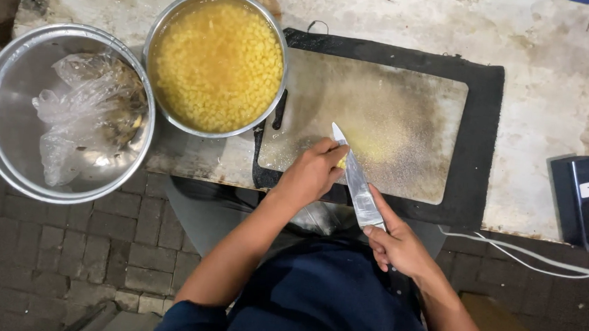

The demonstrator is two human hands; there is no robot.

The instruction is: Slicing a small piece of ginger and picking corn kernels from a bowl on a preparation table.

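Observation:
My right hand (398, 245) grips the handle of a large kitchen knife (356, 184), its blade pointing up and away over the near edge of a worn pale cutting board (406, 118). My left hand (313, 170) is closed against the blade near its tip, pinching a small yellow piece (341, 163) against the steel. The board lies on a black mat (481, 129) on a stained counter.
A steel pot (216, 62) full of small yellow cubes in liquid stands left of the board. Further left is a steel bowl (12, 107) with crumpled clear plastic (83, 115). A black device (584, 200) with a white cable (527, 253) sits at the right edge.

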